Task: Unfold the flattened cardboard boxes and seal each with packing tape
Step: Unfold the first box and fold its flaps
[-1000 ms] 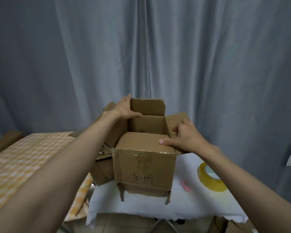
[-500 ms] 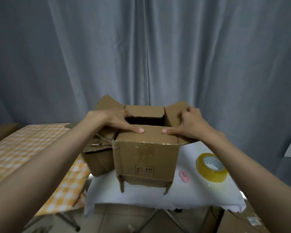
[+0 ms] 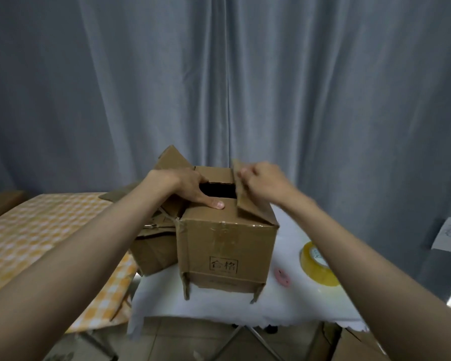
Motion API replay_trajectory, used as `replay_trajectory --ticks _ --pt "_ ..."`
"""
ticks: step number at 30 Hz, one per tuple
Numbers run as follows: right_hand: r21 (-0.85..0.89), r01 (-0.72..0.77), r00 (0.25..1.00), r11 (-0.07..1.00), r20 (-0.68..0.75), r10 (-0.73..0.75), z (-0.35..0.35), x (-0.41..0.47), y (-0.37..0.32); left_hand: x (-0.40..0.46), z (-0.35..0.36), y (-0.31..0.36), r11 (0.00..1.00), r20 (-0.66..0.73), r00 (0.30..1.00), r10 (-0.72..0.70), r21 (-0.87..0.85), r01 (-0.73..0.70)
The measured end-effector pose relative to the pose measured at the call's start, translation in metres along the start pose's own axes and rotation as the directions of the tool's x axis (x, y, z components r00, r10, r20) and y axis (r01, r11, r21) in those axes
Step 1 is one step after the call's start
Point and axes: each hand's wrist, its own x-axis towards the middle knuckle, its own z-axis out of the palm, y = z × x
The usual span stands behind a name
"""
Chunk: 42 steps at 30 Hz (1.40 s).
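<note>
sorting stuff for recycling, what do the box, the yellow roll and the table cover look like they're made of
Box: brown cardboard with a matte, creased surface and frayed bottom edges; shiny strips on it look like old clear tape.
Yellow roll: likely plastic packing tape, glossy and translucent yellowish; the core material cannot be told.
Table cover: white, with a soft, slightly scalloped hanging edge, probably cloth or thin nonwoven sheet.

Scene dimly and evenly lit; no strong shadows or glare noted. Motion blur seen on the right hand [image 3: 264, 183]. Wide-angle bending observed toward the edges. A bluish cast is carried overall; fine detail rendered soft.
</note>
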Motion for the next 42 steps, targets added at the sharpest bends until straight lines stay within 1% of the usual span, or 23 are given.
replay_trajectory --ticks 3,5,8,10,12,14,15,16,17,19,20,21,23,24,25,27,28,32,34,35,38,40,42 --pt "-0.115 0.131 0.991 0.985 0.016 -0.130 0.034 -0.010 0.012 -0.006 -0.003 -0.002 0.995 -0.035 0.999 0.024 0.099 -0.021" --pt "-0.144 0.177 0.984 0.974 0.002 -0.178 0.043 -0.012 0.020 -0.006 -0.007 -0.015 0.992 -0.149 0.989 0.010 0.125 0.009" --pt "-0.149 0.164 0.986 0.975 -0.002 -0.166 0.040 -0.012 0.023 -0.022 -0.022 -0.032 0.991 -0.396 0.912 -0.105 -0.117 0.064" --pt "-0.109 0.133 0.991 0.985 0.019 -0.132 0.037 -0.012 0.025 -0.028 -0.031 -0.040 0.958 -0.464 0.862 -0.204 -0.275 0.079" --pt "-0.076 0.106 0.994 0.991 0.034 -0.103 0.032 -0.011 0.026 -0.031 -0.028 -0.042 0.909 -0.520 0.821 -0.237 -0.417 -0.002" --pt "-0.043 0.080 0.995 0.996 0.065 -0.077 0.026 -0.012 0.028 -0.034 -0.021 -0.038 0.827 -0.569 0.795 -0.212 -0.537 -0.165" --pt "-0.017 0.065 0.995 0.998 0.084 -0.063 0.023 -0.013 0.029 -0.034 -0.017 -0.034 0.771 -0.581 0.795 -0.178 -0.584 -0.254" --pt "0.013 0.051 0.994 0.999 0.097 -0.052 0.020 -0.014 0.030 -0.034 -0.011 -0.029 0.730 -0.578 0.806 -0.124 -0.604 -0.321" --pt "0.052 0.037 0.994 0.998 0.103 -0.043 0.017 -0.016 0.032 -0.032 -0.004 -0.024 0.727 -0.571 0.820 -0.052 -0.584 -0.361" --pt "0.155 0.003 0.997 0.988 0.075 -0.015 0.017 -0.018 0.036 -0.025 0.012 -0.013 0.800 -0.533 0.842 0.078 -0.471 -0.372" --pt "0.215 -0.029 0.999 0.976 0.051 0.018 0.018 -0.020 0.038 -0.019 0.021 -0.007 0.832 -0.508 0.854 0.109 -0.423 -0.358" --pt "0.273 -0.085 0.996 0.958 0.031 0.079 0.020 -0.022 0.041 -0.014 0.029 -0.002 0.860 -0.484 0.868 0.114 -0.389 -0.330" --pt "0.392 -0.227 0.970 0.891 0.011 0.242 0.024 -0.028 0.045 -0.007 0.041 0.003 0.901 -0.433 0.901 0.039 -0.375 -0.219" --pt "0.468 -0.294 0.949 0.834 0.041 0.312 0.024 -0.031 0.047 -0.005 0.044 0.002 0.906 -0.408 0.913 -0.009 -0.390 -0.166" --pt "0.555 -0.350 0.930 0.755 0.111 0.350 0.024 -0.034 0.048 -0.005 0.046 0.002 0.896 -0.381 0.924 -0.040 -0.424 -0.136" --pt "0.698 -0.400 0.912 0.594 0.241 0.332 0.026 -0.036 0.048 -0.009 0.049 0.001 0.838 -0.322 0.945 -0.061 -0.530 -0.127" --pt "0.727 -0.399 0.913 0.559 0.261 0.313 0.028 -0.035 0.046 -0.010 0.051 0.002 0.797 -0.308 0.949 -0.066 -0.589 -0.136" --pt "0.751 -0.375 0.923 0.544 0.249 0.292 0.028 -0.027 0.035 -0.014 0.056 0.002 0.659 -0.310 0.937 -0.159 -0.740 -0.133" --pt "0.766 -0.314 0.944 0.561 0.186 0.274 0.018 -0.018 0.031 -0.014 0.051 0.005 0.579 -0.336 0.920 -0.200 -0.798 -0.165" --pt "0.760 -0.274 0.955 0.590 0.140 0.262 0.011 -0.010 0.032 -0.012 0.047 0.008 0.547 -0.359 0.910 -0.209 -0.814 -0.195" --pt "0.719 -0.197 0.968 0.667 0.037 0.247 -0.014 0.010 0.040 0.003 0.032 0.026 0.485 -0.404 0.896 -0.184 -0.830 -0.275" --pt "0.700 -0.213 0.965 0.681 0.040 0.261 -0.023 0.021 0.053 0.018 0.027 0.040 0.436 -0.397 0.901 -0.175 -0.852 -0.290" --pt "0.682 -0.261 0.956 0.683 0.083 0.282 -0.026 0.029 0.069 0.035 0.028 0.053 0.406 -0.365 0.919 -0.152 -0.871 -0.278"
